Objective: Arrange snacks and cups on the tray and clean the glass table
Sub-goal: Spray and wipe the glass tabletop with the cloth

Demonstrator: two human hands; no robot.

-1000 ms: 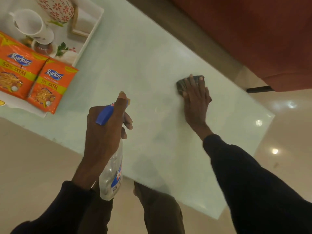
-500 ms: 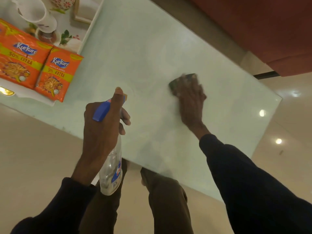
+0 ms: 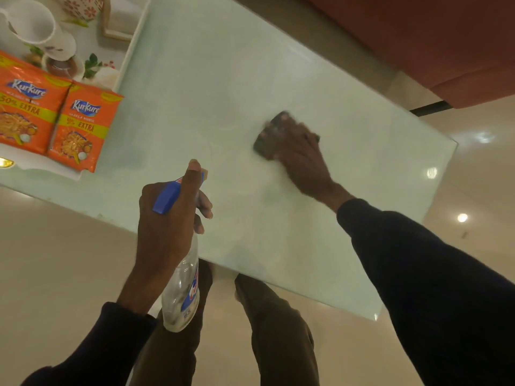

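My right hand (image 3: 299,157) presses a dark cleaning cloth (image 3: 263,142) flat on the pale glass table (image 3: 209,87); its fingers lie spread over the cloth and are blurred. My left hand (image 3: 167,227) grips a clear spray bottle (image 3: 182,296) with a blue trigger head, held above the table's near edge. At the far left a white tray (image 3: 131,51) holds two orange Kurkure snack packets (image 3: 80,126), a white cup (image 3: 36,29) and a floral cup (image 3: 83,6).
A red sofa (image 3: 418,45) runs along the table's far side at the upper right. Shiny beige floor (image 3: 55,260) surrounds the table. My legs in brown trousers (image 3: 276,330) stand at the near edge.
My right hand has slid the cloth leftward and slightly toward me across the glass. My left hand keeps its hold on the bottle in about the same place.
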